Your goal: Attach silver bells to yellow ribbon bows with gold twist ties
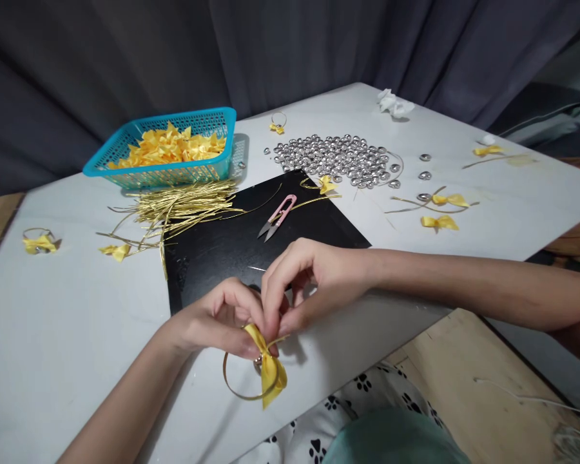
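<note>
My left hand (222,316) pinches a yellow ribbon bow (270,377) near the table's front edge. A gold cord (232,388) loops below the bow, and a small silver bell (258,363) shows beside the knot. Close against it, my right hand (299,290) has its thumb and finger pressed together at the bow's top, where a short end of the cord sticks out. Beyond my hands, pink-handled thread snips (279,216) lie on a black board (212,258). A thin pale sliver (258,268) rests on the board just past my fingers.
A blue basket (159,171) of yellow bows stands back left, with a bundle of gold cords (183,206) before it. Many silver bells (333,158) are heaped at the back. Loose bows (439,222) lie right, and crumpled white tissue (394,104) sits far right.
</note>
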The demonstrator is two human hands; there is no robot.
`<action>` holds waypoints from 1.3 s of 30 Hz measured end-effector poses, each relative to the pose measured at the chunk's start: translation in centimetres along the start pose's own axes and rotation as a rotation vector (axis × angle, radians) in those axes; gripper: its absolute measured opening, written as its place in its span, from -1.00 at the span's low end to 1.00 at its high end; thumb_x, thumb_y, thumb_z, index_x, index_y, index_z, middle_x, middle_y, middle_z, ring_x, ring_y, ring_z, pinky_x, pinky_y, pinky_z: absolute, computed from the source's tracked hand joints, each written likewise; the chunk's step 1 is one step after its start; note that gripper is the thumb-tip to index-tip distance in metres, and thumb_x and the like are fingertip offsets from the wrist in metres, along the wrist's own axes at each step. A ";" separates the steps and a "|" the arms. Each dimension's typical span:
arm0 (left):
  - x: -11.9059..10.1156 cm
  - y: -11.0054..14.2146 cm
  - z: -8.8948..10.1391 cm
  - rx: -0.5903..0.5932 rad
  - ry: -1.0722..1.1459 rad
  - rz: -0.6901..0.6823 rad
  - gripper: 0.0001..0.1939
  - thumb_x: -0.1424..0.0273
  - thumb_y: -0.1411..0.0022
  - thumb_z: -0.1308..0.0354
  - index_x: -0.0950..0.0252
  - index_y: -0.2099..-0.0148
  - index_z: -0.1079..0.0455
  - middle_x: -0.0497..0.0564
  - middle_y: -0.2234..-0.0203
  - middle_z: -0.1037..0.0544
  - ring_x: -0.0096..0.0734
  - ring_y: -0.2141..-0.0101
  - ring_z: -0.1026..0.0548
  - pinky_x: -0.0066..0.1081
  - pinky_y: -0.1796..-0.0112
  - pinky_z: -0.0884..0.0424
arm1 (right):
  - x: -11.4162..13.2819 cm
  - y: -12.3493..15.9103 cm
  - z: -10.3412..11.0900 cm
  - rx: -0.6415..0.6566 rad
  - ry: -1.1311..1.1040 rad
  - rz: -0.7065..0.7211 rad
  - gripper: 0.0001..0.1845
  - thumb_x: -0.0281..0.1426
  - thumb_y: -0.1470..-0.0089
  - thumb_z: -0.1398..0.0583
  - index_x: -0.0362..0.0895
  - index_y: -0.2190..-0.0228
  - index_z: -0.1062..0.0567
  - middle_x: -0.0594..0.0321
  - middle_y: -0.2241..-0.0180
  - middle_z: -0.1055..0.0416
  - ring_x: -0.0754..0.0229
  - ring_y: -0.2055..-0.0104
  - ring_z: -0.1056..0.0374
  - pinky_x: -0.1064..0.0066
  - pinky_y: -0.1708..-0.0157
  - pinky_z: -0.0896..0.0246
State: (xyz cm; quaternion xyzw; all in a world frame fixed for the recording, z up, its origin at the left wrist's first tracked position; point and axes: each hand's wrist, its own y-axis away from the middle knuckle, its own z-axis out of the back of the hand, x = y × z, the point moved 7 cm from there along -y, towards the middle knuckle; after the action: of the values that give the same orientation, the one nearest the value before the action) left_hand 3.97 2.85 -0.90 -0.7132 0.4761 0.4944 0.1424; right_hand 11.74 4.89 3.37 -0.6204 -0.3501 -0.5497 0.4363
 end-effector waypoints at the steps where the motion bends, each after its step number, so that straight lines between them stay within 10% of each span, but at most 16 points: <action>1: 0.1 0.1 0.1 0.001 -0.006 0.002 -0.85 0.45 0.15 -0.37 0.20 0.41 -0.60 -0.01 0.55 -0.63 -0.40 0.50 -0.53 -0.50 0.44 -0.42 | 0.0 0.0 -0.1 0.003 -0.021 -0.005 -0.89 -0.51 0.06 -0.25 -0.33 0.41 -0.52 0.16 0.41 -0.47 0.41 0.46 -0.33 0.64 0.52 -0.23; 17: 0.1 -0.3 0.0 0.097 -0.029 -0.025 -0.85 0.39 0.15 -0.37 0.23 0.40 -0.60 -0.01 0.57 -0.61 -0.42 0.54 -0.49 -0.47 0.45 -0.41 | -0.1 -0.4 -0.7 0.074 -0.079 -0.005 -0.89 -0.53 0.01 -0.22 -0.31 0.36 -0.52 0.18 0.38 -0.47 0.39 0.39 -0.37 0.64 0.44 -0.28; 39: 0.0 0.2 0.5 -0.089 -0.066 0.060 -0.82 0.28 0.26 -0.40 0.24 0.52 -0.59 0.00 0.57 -0.58 -0.31 0.47 -0.48 -0.38 0.42 -0.38 | 0.7 -0.7 -0.9 0.006 0.040 -0.002 -0.92 -0.53 0.05 -0.24 -0.33 0.42 -0.49 0.27 0.49 -0.37 0.45 0.50 -0.24 0.63 0.50 -0.20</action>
State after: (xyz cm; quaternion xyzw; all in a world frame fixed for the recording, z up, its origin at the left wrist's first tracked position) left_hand 3.54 3.12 -1.13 -0.6876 0.4697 0.5424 0.1112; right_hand 10.92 4.28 4.21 -0.6076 -0.3438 -0.5612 0.4445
